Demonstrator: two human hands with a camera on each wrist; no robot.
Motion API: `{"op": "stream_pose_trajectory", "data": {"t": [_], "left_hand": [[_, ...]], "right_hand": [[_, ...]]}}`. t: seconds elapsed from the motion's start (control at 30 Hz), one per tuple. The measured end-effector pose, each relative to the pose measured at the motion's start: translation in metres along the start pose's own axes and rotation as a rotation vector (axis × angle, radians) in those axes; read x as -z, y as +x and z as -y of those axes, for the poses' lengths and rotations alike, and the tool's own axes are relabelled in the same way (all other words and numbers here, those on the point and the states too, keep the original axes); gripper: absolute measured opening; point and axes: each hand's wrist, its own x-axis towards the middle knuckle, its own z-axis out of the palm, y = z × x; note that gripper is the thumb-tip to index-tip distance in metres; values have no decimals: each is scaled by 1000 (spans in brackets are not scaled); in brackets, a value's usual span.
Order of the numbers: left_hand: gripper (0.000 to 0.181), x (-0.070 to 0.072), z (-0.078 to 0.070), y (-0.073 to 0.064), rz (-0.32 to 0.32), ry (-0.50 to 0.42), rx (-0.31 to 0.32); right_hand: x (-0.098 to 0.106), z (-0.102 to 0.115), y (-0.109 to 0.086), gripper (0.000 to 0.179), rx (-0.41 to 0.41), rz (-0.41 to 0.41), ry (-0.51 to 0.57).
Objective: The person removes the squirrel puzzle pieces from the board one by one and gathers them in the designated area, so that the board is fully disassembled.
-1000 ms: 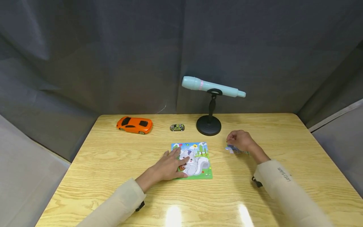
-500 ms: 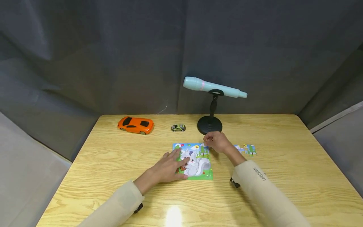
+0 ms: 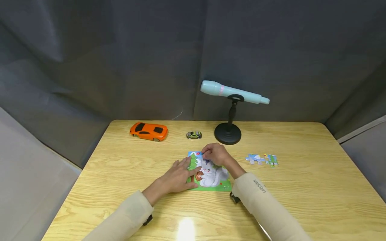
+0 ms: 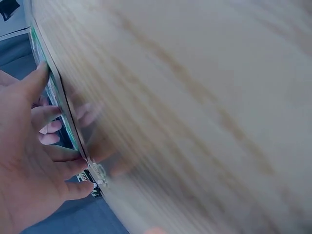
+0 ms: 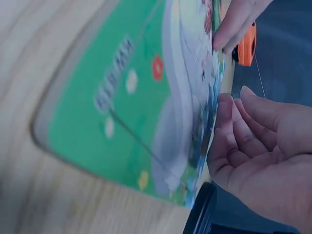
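A square jigsaw puzzle with a grey squirrel on green grass lies at the middle of the table. My left hand rests on its left side with the fingers spread. In the left wrist view, the left thumb and fingers lie along the board's edge. My right hand is over the top part of the picture, thumb and fingertips pinching a small puzzle piece, mostly hidden by the fingers. The right wrist view shows these curled fingers at the board's far edge. Joined loose puzzle pieces lie to the right.
Behind the puzzle stand a light-blue toy microphone on a black stand, a small green toy car and an orange toy car. A dark curtain hangs behind the wooden table.
My right hand has left the loose pieces on the right and moved left to the top of the puzzle. The left hand has stayed on the puzzle. The head view has shifted slightly.
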Motion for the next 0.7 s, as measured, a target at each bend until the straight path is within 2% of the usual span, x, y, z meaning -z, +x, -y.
{"op": "stream_pose_trajectory", "data": {"t": [0.13, 0.3, 0.7], "left_hand": [[65, 1, -1, 0, 9, 39, -2], [65, 1, 0, 1, 23, 61, 2], [66, 4, -3, 1, 41, 31, 21]], "right_hand": [[-5, 3, 0, 13, -9, 25, 3], [-9, 6, -1, 14, -8, 15, 2], [-13, 9, 2, 18, -54, -3, -3]]}}
